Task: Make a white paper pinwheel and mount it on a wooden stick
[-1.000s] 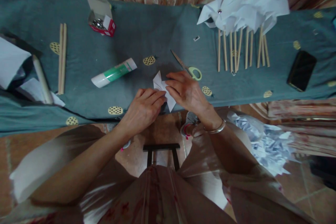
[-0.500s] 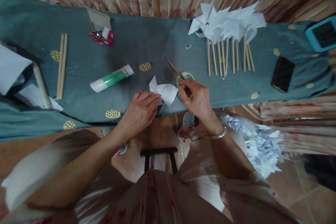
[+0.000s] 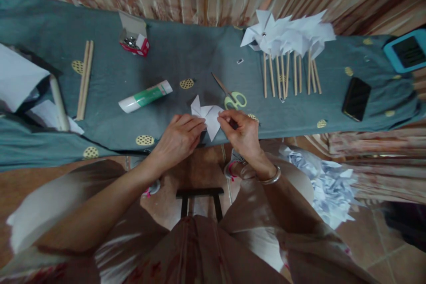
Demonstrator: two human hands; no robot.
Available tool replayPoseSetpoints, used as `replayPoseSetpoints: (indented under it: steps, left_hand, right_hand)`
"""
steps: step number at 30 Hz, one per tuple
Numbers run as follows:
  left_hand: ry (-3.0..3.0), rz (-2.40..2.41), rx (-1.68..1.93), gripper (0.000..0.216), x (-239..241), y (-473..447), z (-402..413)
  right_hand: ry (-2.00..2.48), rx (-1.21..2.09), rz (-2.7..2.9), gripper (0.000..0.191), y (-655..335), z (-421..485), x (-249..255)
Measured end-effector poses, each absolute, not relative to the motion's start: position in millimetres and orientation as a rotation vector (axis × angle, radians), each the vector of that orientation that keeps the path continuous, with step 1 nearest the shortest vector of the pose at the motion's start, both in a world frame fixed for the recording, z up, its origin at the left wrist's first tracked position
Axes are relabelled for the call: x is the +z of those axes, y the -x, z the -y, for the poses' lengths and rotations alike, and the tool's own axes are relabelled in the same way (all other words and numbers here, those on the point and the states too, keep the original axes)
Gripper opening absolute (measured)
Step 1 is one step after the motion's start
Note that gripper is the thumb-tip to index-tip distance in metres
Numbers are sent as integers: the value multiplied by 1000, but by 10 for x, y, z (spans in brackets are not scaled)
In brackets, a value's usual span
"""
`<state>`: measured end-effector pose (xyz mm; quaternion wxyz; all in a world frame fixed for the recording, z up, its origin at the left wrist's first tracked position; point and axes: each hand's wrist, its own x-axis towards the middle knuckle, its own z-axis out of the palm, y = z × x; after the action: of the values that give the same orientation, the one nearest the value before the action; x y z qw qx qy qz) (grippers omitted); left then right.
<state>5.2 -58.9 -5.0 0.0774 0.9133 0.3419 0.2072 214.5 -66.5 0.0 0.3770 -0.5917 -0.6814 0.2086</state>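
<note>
A folded white paper piece [image 3: 207, 116] lies at the near edge of a teal cloth-covered table [image 3: 186, 57]. My left hand [image 3: 178, 138] rests on its left side with curled fingers pressing the paper. My right hand [image 3: 242, 131] pinches the paper's right corner between thumb and fingers. Green-handled scissors [image 3: 231, 95] lie just beyond my right hand. A green and white glue tube [image 3: 145, 96] lies to the left of the paper.
Several finished white paper pinwheels on wooden sticks [image 3: 288, 53] lie at the back right. A black phone [image 3: 356, 98] and a blue tray [image 3: 406, 51] are far right. A red box of pins [image 3: 135, 40], wooden sticks [image 3: 84, 80] and paper scraps [image 3: 333, 186] are around.
My right hand lifted off the paper, went right toward the scissors, then came back and pinched the paper's right corner. The paper unfolded wider. My left hand stayed in place.
</note>
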Motion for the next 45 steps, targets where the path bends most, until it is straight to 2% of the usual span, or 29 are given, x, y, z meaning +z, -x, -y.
replayPoseSetpoints:
  steps: [9,24,33,45]
  left_hand:
    - [-2732,-1040,567,27,-43,-43,598]
    - [-2728,-1046,500,28,-24,-48,609]
    - [-2682,-1052,493,30,2,-56,614]
    - [-2660,-1058,458,29,-1,-43,619]
  right_hand:
    - [1389,621,1745,11,-2094,657,-52]
    - [1354,383,1988,15,-2084,669,-154]
    - [1415,449,1925,12,-2041,639,-172]
    - [1421,528,1932,18,-2090,621,-68]
